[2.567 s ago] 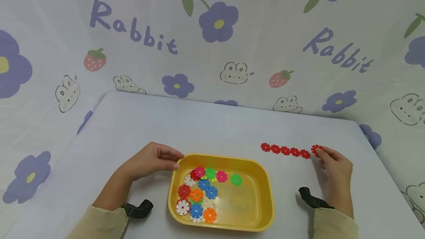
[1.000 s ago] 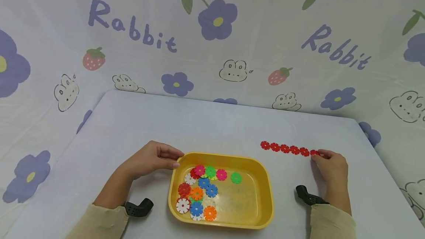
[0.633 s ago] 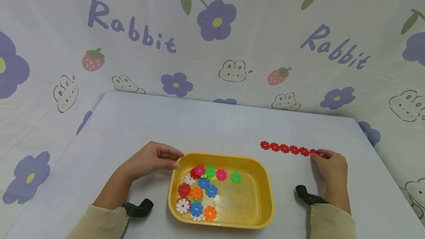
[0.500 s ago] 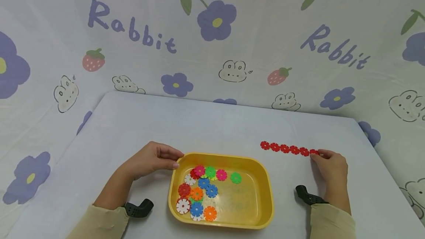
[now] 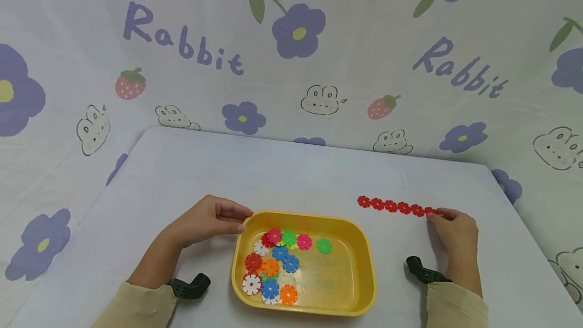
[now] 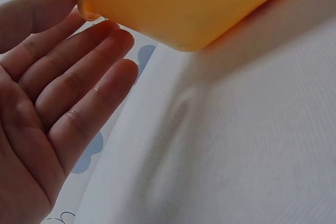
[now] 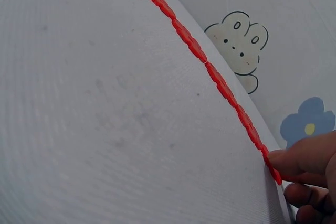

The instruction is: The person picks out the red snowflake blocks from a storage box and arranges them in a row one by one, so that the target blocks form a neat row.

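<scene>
In the head view, several red notched plastic discs [image 5: 390, 206] lie in a straight row on the white table. My right hand [image 5: 457, 227] pinches the red disc at the row's right end, mostly covered by the fingertips. The right wrist view shows that disc [image 7: 272, 169] touching the end of the row, between thumb and fingers. My left hand [image 5: 211, 221] grips the back left corner of the yellow tray [image 5: 360, 267]. In the left wrist view, the thumb meets the tray's rim and the other fingers stretch below it.
Inside the tray, loose notched discs in white, blue, orange, pink, green and red cluster at the left, some overlapping. A green disc [image 5: 324, 246] lies apart from them. A patterned cloth [image 5: 273, 80] hangs behind the table's back edge.
Since the oldest frame, my right hand has moved slightly left and brought the red disc from a gap up to the row's end. The left hand and tray have stayed put.
</scene>
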Demonstrator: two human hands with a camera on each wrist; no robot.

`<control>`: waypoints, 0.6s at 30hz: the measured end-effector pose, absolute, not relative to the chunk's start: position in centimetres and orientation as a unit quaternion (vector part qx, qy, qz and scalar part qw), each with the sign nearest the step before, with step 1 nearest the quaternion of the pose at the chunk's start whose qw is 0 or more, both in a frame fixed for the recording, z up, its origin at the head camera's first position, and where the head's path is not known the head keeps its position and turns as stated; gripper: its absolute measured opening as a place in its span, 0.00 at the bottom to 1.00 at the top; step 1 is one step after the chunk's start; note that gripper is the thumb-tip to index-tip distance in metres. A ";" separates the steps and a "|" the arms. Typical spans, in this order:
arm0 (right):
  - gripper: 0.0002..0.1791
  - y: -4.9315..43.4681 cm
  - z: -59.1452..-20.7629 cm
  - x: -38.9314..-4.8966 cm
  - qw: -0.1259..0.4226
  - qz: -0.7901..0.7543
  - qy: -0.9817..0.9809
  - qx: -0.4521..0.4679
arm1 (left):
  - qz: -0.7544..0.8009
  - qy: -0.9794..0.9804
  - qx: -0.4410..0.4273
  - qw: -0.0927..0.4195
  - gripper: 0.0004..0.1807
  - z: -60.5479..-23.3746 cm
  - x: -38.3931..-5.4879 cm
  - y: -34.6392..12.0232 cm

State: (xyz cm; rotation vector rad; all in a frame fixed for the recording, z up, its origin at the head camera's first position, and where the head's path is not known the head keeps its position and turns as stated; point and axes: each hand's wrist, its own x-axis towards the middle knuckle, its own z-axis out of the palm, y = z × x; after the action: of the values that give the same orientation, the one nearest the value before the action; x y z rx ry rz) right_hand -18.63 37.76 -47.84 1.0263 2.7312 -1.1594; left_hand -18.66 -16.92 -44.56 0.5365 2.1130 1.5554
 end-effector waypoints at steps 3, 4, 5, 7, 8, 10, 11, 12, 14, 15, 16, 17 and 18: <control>0.31 37.6 -47.8 -18.6 0.001 -0.370 0.871 0.324 | 0.565 0.768 0.198 0.229 0.21 -44.7 -18.6 -17.0; 0.31 37.6 -47.8 -18.6 0.001 -0.369 0.871 0.324 | 0.565 0.768 0.196 0.229 0.21 -44.7 -18.6 -17.0; 0.31 37.6 -47.8 -18.5 0.000 -0.369 0.872 0.323 | 0.564 0.768 0.196 0.230 0.21 -44.7 -18.6 -17.0; 0.31 37.5 -47.7 -18.5 -0.001 -0.371 0.871 0.322 | 0.564 0.769 0.193 0.231 0.21 -44.7 -18.7 -17.0; 0.31 37.5 -47.7 -18.6 -0.001 -0.372 0.870 0.323 | 0.564 0.769 0.193 0.232 0.21 -44.7 -18.7 -17.0; 0.31 37.5 -47.7 -18.6 -0.001 -0.374 0.868 0.326 | 0.564 0.768 0.196 0.231 0.21 -44.7 -18.7 -17.0; 0.31 37.5 -47.7 -18.7 -0.001 -0.376 0.867 0.328 | 0.565 0.767 0.197 0.232 0.21 -44.7 -18.7 -17.0; 0.32 37.5 -47.8 -18.7 -0.001 -0.377 0.866 0.330 | 0.564 0.767 0.200 0.231 0.21 -44.7 -18.7 -17.0; 0.32 37.5 -47.9 -18.7 0.001 -0.378 0.864 0.334 | 0.564 0.766 0.205 0.229 0.20 -44.7 -18.7 -17.0; 0.32 37.5 -47.9 -18.8 0.001 -0.378 0.863 0.335 | 0.563 0.767 0.207 0.228 0.20 -44.6 -18.7 -17.0; 0.32 37.5 -47.9 -18.8 0.001 -0.378 0.863 0.336 | 0.562 0.767 0.210 0.226 0.19 -44.6 -18.6 -17.0; 0.32 37.5 -48.0 -18.8 0.001 -0.379 0.862 0.337 | 0.561 0.768 0.211 0.225 0.19 -44.6 -18.6 -17.0; 0.32 37.5 -47.9 -18.9 0.000 -0.380 0.861 0.339 | 0.560 0.769 0.213 0.223 0.19 -44.6 -18.6 -17.0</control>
State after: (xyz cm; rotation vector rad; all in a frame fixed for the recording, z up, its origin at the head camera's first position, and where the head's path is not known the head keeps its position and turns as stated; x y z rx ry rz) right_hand -18.88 37.49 -47.94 1.0640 2.7046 -1.1925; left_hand -18.59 -17.04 -44.56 0.5869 2.1241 1.5450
